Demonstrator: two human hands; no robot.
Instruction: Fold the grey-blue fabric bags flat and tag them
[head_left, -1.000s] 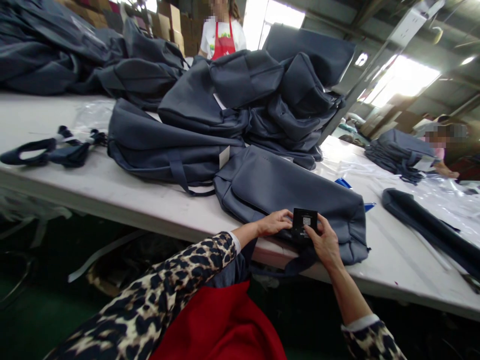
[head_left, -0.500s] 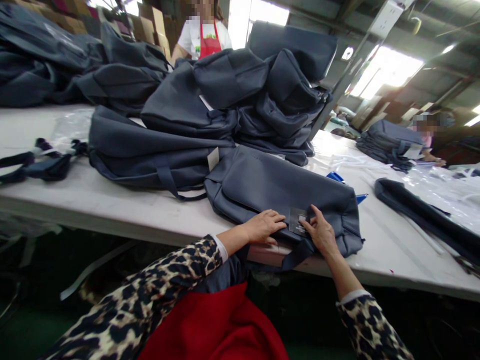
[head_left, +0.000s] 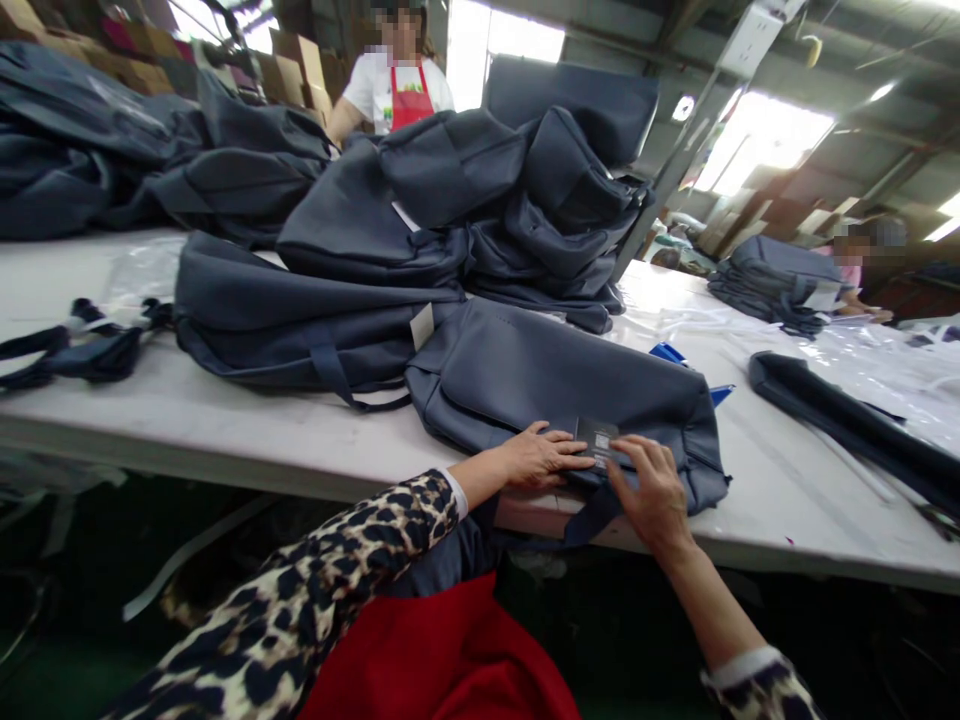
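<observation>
A dark navy bag (head_left: 570,365) lies flat along the table's front edge, its strap (head_left: 592,518) hanging toward me. On its near side is a small black hang tag (head_left: 595,436) with pale print. My left hand (head_left: 538,458) rests on the bag with fingers stretched out, their tips touching the tag's left side. At the tag's right edge, my right hand (head_left: 654,488) has its thumb and fingers closed on it. Part of the tag is covered by my fingers.
More navy bags (head_left: 450,165) are heaped behind, and another bag (head_left: 292,320) lies to the left. Straps (head_left: 97,345) sit at far left. A blue object (head_left: 667,352) pokes out behind the bag. Across the table stands a co-worker (head_left: 401,90); clear plastic (head_left: 900,375) lies at right.
The tag's face now shows a different print and lies more to the left hand's fingertips. My left fingers have reached right onto it; my right fingers have curled in at its edge.
</observation>
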